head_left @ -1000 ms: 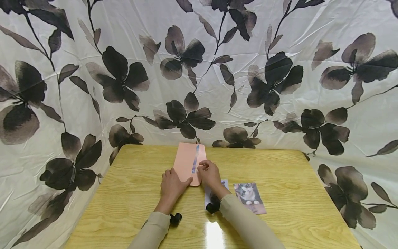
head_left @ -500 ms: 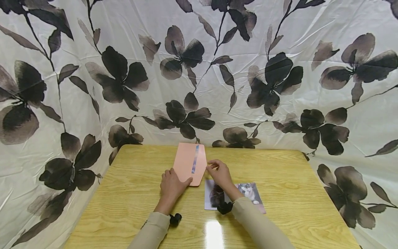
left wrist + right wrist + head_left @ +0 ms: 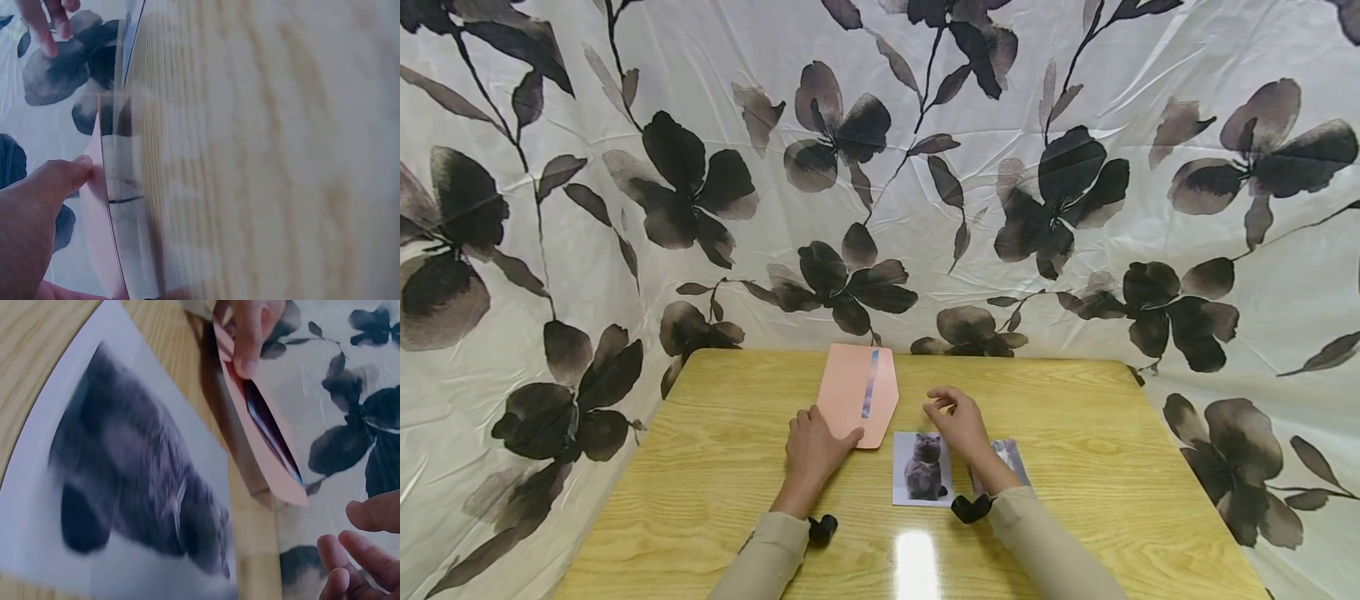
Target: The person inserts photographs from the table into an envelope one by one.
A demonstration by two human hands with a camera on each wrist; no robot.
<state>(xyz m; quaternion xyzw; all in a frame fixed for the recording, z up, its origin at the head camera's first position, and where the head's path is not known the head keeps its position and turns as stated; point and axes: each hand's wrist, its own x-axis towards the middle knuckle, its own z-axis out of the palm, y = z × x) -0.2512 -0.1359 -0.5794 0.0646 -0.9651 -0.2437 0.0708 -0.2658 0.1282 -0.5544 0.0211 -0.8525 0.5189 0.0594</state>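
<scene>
a wood-grain table (image 3: 1097, 467), shining with a patch of light at its near side, stands against white cloth (image 3: 895, 200) printed with dark flowers along the far and left sides. one pink envelope (image 3: 848, 383) lies left of center at the table's far edge, a single glossy insert (image 3: 870, 383) showing in its opening. a person's left hand (image 3: 816, 448) pinches the near end, thumb on top; the right hand (image 3: 958, 423) is raised, holding nothing, thumb and fingertips apart. below it are two photos: one of a gray cat (image 3: 925, 471), and to its right a second photo (image 3: 1011, 457), partly hidden by the forearm. two beige sleeves (image 3: 767, 550) complete the count.
</scene>
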